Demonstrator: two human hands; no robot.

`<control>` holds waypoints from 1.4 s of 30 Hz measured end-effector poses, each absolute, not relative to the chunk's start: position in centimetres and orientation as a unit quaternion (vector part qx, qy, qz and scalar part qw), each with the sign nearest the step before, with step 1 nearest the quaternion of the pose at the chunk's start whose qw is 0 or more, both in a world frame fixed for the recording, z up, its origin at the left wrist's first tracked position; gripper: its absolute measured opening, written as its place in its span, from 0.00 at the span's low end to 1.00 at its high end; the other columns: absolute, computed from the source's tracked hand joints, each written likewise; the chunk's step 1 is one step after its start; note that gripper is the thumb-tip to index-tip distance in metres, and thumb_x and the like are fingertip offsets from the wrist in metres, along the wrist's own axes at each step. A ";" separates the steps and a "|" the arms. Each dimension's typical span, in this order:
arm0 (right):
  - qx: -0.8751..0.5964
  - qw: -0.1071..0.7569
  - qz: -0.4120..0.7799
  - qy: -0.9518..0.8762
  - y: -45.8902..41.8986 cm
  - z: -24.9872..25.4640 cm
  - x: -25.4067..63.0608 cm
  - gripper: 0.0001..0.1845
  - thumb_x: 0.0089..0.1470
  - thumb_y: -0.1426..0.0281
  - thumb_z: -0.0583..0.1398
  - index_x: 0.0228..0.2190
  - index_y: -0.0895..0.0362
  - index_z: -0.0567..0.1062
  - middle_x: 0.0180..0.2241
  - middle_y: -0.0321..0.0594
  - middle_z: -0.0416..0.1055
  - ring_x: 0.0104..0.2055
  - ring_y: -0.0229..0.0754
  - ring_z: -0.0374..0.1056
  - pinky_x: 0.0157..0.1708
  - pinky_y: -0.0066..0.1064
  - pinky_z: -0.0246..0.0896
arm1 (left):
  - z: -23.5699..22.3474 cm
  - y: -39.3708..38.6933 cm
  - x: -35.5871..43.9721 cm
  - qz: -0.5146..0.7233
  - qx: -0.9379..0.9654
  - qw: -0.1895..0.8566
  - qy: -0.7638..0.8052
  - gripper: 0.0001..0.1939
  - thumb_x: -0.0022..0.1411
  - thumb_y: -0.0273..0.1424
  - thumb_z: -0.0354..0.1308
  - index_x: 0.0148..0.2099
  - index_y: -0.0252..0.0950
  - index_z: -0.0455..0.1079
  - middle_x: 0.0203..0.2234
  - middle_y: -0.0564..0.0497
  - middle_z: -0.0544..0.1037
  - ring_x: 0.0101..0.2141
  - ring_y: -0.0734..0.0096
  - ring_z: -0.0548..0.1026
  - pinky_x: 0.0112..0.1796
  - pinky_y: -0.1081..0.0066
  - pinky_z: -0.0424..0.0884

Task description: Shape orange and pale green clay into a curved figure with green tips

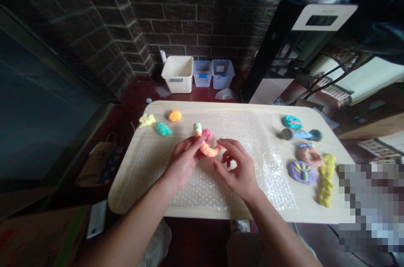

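Observation:
Pinched between thumb and fingers, a curved orange clay piece [208, 150] with a pale green end [197, 126] is held by my left hand [183, 159] above the table. My right hand [238, 166] has its fingers bent and apart; a fingertip meets the piece's right end, with the thumb lower and away from it. Just behind the orange piece lies a pink clay lump [206, 134], partly hidden. Bubble wrap [151, 174] spreads under both hands. Toward the far left are an orange lump [174, 115], a green lump [163, 129] and a pale yellow lump [147, 120].
Along the table's [221, 214] right side lie a teal disc [292, 122], a dumbbell shape [301, 134], a brown ring [312, 157], a purple disc [295, 172] and a yellow strip [327, 180]. Bins [178, 75] and a water dispenser [271, 48] stand behind.

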State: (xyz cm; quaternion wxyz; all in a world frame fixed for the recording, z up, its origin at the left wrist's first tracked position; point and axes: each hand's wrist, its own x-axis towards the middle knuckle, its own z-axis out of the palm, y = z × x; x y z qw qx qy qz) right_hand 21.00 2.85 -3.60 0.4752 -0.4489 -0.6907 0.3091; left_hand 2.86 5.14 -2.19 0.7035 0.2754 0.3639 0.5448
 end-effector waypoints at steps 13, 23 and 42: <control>-0.444 0.500 0.272 -0.693 2.8 -3.4 20.7 0.12 0.63 0.67 0.65 0.49 0.50 0.78 0.57 0.49 0.72 0.61 0.58 0.69 0.58 0.53 0.67 | -2.3 4.2 3.7 0.479 0.311 0.744 0.348 0.20 0.53 0.36 0.78 0.46 0.35 0.81 0.47 0.43 0.81 0.47 0.60 0.77 0.49 0.64 0.69; -0.350 0.632 0.575 -0.383 2.4 -3.1 19.4 0.17 0.61 0.65 0.63 0.52 0.46 0.71 0.60 0.42 0.67 0.58 0.55 0.70 0.53 0.52 0.72 | -2.5 4.2 4.3 0.455 0.296 0.759 0.359 0.29 0.53 0.45 0.77 0.52 0.37 0.78 0.50 0.42 0.79 0.50 0.58 0.76 0.48 0.64 0.66; -0.407 0.570 0.600 -0.386 3.8 -4.3 20.6 0.12 0.62 0.60 0.65 0.44 0.51 0.82 0.42 0.45 0.83 0.48 0.54 0.77 0.50 0.50 0.70 | -2.5 5.2 3.9 0.561 0.331 0.644 0.402 0.16 0.54 0.34 0.77 0.42 0.33 0.81 0.37 0.45 0.83 0.43 0.60 0.80 0.49 0.64 0.71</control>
